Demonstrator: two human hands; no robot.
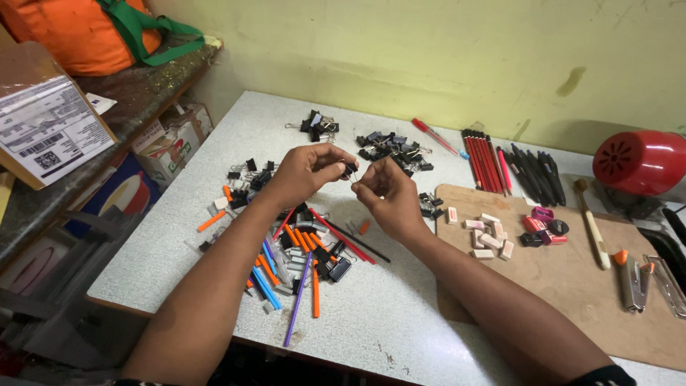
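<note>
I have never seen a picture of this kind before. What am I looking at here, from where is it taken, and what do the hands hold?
There is no machine here. One camera sits on a person's head and looks down, so the two bare arms coming from the bottom edge are that person's own.

The left hand and the right hand meet above a grey table. Together they pinch a small black binder clip; it is too small to tell more.

Below the hands lies a mixed pile of coloured sticks and clips. Farther back are a heap of black binder clips and a row of red and black pencils. To the right, a brown board carries small erasers, sharpeners and a stapler. A red dome-shaped object stands by the wall.
</note>
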